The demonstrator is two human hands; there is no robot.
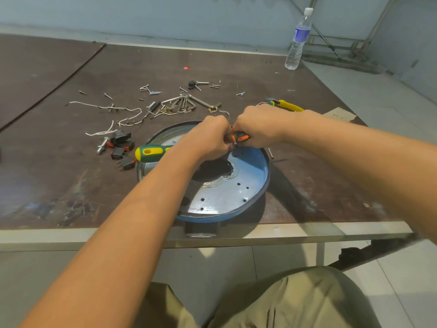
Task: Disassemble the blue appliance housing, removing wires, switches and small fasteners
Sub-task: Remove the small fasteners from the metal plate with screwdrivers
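Blue housing [250, 171] lay open-side up at centre frame, near the counter [71, 174] edge. Your hands met over its upper rim. Right hand [257, 124] fingers curled round the orange-handled tool [241, 138], axis pointing left. Left hand [210, 136] fingers, curled, pinched its tip; any fastener there was hidden.

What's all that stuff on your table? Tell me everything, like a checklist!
Surface: scuffed brown table.
Job's things: blue housing at the near edge; black switches left of it; loose screws farther back.
Clutter: green screwdriver, hex keys, yellow pliers, water bottle.
Hands: right hand grips orange screwdriver; left hand curled at its tip, contents hidden.
Cables: white wires loose on the table.
Surroundings: pale wall, tiled floor.
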